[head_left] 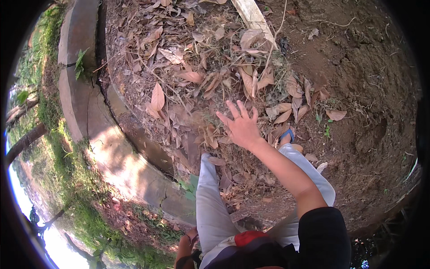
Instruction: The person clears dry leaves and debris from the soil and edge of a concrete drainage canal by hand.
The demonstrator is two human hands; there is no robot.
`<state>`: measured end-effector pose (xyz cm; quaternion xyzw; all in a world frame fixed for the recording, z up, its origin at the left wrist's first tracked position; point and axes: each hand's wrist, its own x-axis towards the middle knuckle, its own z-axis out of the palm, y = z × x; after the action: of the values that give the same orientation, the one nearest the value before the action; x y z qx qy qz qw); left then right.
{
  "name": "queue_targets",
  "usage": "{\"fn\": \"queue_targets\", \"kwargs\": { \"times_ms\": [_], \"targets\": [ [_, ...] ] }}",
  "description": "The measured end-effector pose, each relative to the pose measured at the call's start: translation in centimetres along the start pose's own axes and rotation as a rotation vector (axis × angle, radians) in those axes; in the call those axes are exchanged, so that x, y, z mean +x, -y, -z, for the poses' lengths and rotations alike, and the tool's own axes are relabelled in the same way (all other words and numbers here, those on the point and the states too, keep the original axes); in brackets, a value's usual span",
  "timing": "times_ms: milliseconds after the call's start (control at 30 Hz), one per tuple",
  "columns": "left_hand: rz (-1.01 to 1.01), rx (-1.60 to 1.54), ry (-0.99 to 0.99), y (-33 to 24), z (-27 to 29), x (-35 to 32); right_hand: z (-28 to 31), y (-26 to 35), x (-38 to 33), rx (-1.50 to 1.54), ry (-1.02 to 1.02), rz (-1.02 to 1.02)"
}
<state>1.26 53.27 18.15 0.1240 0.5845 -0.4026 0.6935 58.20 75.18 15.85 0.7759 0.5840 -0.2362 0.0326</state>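
Note:
My right hand reaches out over a heap of dry brown leaves, its fingers spread and nothing held in them. Pinkish-brown leaves, thin twigs and dry grass lie mixed together just beyond its fingertips. From this view I cannot tell whether the fingers touch the litter. My left hand is low beside my left leg, small in view at the lower edge. Its fingers are too unclear to make out, and so is anything in them.
A cracked concrete kerb curves along the left, with green plants beyond it. At the top a pale board lies among the leaves. Bare brown soil stretches to the right. A blue sandal is on my right foot.

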Motion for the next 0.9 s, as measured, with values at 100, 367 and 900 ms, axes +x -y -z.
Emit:
{"fn": "queue_targets", "kwargs": {
  "times_ms": [100,367,900],
  "targets": [
    [0.053,-0.102,-0.026,-4.5,0.5,-1.5,-0.4,-0.4,-1.3,0.333,-0.346,-0.205],
    [0.227,0.027,-0.142,-10.9,1.6,-6.7,-15.7,-12.3,-4.3,0.906,-0.636,-1.346],
    [0.327,0.129,-0.278,-21.5,0.6,-8.7,-22.8,-3.4,-13.7,0.905,-0.729,-1.707]
  ]
}}
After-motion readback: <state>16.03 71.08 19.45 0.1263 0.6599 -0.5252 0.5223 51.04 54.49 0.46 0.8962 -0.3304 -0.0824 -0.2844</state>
